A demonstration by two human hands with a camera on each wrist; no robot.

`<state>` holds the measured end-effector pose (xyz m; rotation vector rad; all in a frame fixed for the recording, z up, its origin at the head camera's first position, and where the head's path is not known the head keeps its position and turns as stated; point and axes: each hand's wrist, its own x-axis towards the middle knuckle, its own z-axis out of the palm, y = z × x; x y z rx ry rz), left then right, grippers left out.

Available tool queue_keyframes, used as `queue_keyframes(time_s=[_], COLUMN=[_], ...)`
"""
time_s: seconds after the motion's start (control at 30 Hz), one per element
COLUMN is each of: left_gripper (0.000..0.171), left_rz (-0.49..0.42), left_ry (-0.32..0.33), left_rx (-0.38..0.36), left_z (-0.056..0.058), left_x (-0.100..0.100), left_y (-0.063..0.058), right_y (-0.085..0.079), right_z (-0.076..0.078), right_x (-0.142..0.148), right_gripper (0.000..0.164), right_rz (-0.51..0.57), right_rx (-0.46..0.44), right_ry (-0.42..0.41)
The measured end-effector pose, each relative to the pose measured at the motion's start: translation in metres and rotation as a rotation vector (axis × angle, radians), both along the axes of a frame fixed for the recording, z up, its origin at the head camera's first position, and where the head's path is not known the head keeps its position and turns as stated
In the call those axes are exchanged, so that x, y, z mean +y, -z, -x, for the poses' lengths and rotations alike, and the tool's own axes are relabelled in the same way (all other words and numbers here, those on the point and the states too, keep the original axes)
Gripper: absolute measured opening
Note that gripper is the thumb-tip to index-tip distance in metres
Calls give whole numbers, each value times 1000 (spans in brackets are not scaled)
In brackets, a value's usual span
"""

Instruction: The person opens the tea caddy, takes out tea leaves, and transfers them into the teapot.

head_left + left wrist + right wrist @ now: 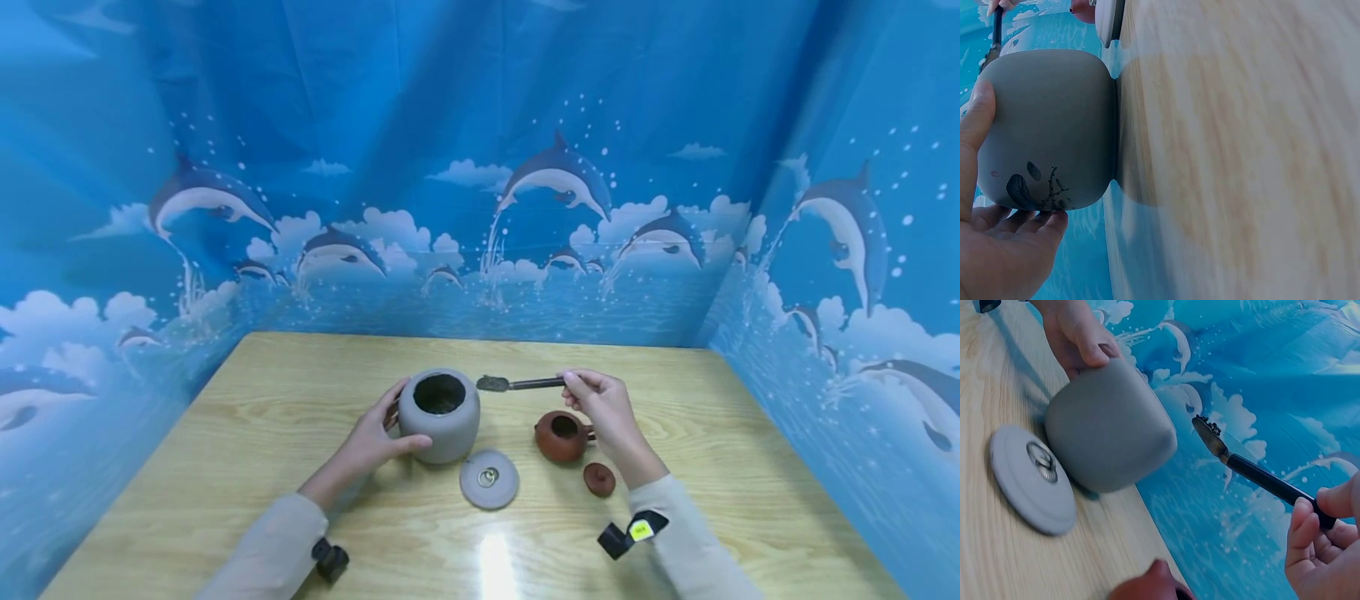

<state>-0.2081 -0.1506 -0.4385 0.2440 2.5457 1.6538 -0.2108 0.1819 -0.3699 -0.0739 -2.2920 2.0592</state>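
Note:
A round grey tea jar [448, 429] stands uncovered on the wooden table, its dark mouth facing up. My left hand [381, 432] grips it from the side, thumb in front and fingers behind; the left wrist view shows a painted plant on its wall. With the thumb and fingers of my right hand [606, 408] I hold a tea scoop [1266, 480] by its dark handle. Dark tea leaves [1211, 425] lie on the scoop's blade, which is beside the jar's rim and apart from it. Below the right hand sits a lidless reddish-brown teapot [558, 442].
The jar's grey lid [489, 492], with a metal ring on top, lies flat in front of the jar. A small brown teapot lid [599, 480] rests near the teapot. Blue dolphin-printed sheeting [450, 167] stands behind and beside the wooden table [315, 367].

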Motion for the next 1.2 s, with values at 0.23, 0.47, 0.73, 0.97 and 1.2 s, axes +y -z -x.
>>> queue_keyframes(time_s=[0.23, 0.47, 0.73, 0.97, 1.2], left_gripper=[113, 114, 113, 114, 113], left_rz=[11, 8, 3, 8, -1], left_ry=[-9, -6, 0, -10, 2], left_rx=[-17, -12, -12, -26, -13], left_z=[-1, 0, -1, -1, -1], left_x=[0, 0, -1, 0, 0], left_y=[-1, -1, 0, 0, 0], right_y=[5, 11, 20, 28, 34], right_z=[-7, -17, -28, -37, -40], right_x=[23, 47, 69, 83, 92], right_gripper=[35, 38, 30, 23, 31], right_rz=[29, 54, 62, 44, -16], right_rx=[-14, -22, -29, -41, -55], right_ry=[32, 60, 103, 134, 149])
